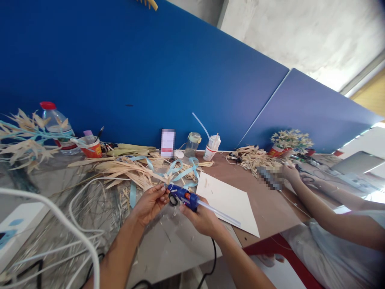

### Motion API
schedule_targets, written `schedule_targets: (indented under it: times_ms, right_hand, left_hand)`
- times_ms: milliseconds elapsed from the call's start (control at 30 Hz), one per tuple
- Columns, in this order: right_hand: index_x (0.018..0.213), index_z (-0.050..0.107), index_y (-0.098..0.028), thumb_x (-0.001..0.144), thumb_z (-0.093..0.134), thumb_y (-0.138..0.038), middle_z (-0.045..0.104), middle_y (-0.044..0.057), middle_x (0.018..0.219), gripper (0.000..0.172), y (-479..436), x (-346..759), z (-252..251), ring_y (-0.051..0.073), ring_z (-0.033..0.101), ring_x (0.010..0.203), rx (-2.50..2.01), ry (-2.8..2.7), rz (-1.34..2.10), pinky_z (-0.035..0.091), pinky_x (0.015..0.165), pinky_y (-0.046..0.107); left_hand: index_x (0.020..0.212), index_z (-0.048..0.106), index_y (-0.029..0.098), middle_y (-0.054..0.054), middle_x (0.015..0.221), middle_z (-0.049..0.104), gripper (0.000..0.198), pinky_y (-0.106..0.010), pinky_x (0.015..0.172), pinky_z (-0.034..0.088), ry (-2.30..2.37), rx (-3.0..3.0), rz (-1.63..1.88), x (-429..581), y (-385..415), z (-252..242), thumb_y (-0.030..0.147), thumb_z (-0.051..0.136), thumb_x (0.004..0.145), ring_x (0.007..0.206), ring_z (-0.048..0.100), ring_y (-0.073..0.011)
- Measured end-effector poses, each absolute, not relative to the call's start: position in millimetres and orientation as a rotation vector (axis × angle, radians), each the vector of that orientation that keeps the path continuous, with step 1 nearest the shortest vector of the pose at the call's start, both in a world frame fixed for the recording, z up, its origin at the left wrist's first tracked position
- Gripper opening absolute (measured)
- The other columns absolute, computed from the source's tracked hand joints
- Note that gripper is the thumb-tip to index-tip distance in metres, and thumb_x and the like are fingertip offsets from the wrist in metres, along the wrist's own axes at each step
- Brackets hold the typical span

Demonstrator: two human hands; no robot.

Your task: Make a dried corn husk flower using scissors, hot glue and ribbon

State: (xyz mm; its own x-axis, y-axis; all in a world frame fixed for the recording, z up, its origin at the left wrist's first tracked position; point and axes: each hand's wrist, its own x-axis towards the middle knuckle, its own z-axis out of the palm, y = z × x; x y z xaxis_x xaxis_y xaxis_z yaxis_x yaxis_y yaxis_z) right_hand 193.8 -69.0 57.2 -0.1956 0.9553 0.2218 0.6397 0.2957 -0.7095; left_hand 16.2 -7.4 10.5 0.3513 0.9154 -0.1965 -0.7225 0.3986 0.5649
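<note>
My right hand point(202, 218) grips a blue glue gun point(184, 196) with a clear glue stick point(219, 213) jutting out of its back toward the right. The nozzle points left at my left hand point(150, 201), whose fingers pinch a small pale strip that I cannot name. Both hands hover over the table near a heap of dried straw leaves point(132, 170) and light blue ribbon point(183, 170). The gun's black cord point(212, 257) hangs down off the front edge.
A white sheet point(228, 200) lies right of my hands. Along the blue partition point(168, 80) stand a water bottle point(57, 126), a red cup point(92, 148), a glass jar point(192, 143) and a paper cup point(212, 146). Another person's arm point(319, 200) reaches in at the right. White cables point(75, 224) loop at the left.
</note>
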Motion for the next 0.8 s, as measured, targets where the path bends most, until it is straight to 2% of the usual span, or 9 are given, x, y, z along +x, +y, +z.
schedule_targets:
  times_ms: [233, 433, 667, 800]
  right_hand:
    - [0.087, 0.064, -0.017, 0.084, 0.056, -0.038, 0.065, 0.004, 0.081, 0.022, -69, 195, 53, 0.018, 0.054, 0.072, -1.399, -1.924, 0.660, 0.044, 0.069, 0.028]
    - [0.085, 0.062, -0.018, 0.084, 0.054, -0.037, 0.063, 0.002, 0.078, 0.021, -73, 202, 54, 0.016, 0.051, 0.067, -1.387, -1.808, 0.757, 0.045, 0.066, 0.028]
    - [0.076, 0.062, -0.019, 0.082, 0.053, -0.042, 0.061, 0.002, 0.070, 0.026, -78, 220, 52, 0.017, 0.051, 0.066, -1.463, -1.712, 0.721, 0.045, 0.064, 0.028]
    - [0.077, 0.065, -0.017, 0.082, 0.052, -0.044, 0.056, 0.001, 0.061, 0.030, -78, 235, 47, 0.017, 0.051, 0.063, -1.527, -1.636, 0.646, 0.043, 0.059, 0.026]
  left_hand:
    - [0.069, 0.061, 0.010, 0.000, 0.058, 0.054, 0.015, -0.017, 0.048, 0.041, 0.531, 0.430, 1.098, 15, -8, 12, 0.005, 0.075, 0.067, 0.049, 0.045, -0.0052]
    - [0.073, 0.060, 0.010, -0.005, 0.066, 0.062, 0.015, -0.016, 0.049, 0.042, 0.557, 0.406, 1.098, 16, -8, 13, 0.004, 0.073, 0.068, 0.049, 0.045, -0.0048]
    - [0.070, 0.059, 0.012, -0.003, 0.061, 0.061, 0.024, -0.016, 0.047, 0.040, 0.560, 0.402, 1.103, 16, -6, 10, 0.002, 0.078, 0.060, 0.047, 0.044, -0.0044]
    - [0.069, 0.059, 0.012, -0.002, 0.058, 0.060, 0.026, -0.015, 0.046, 0.037, 0.577, 0.417, 1.113, 16, -6, 11, 0.004, 0.079, 0.055, 0.045, 0.043, -0.0038]
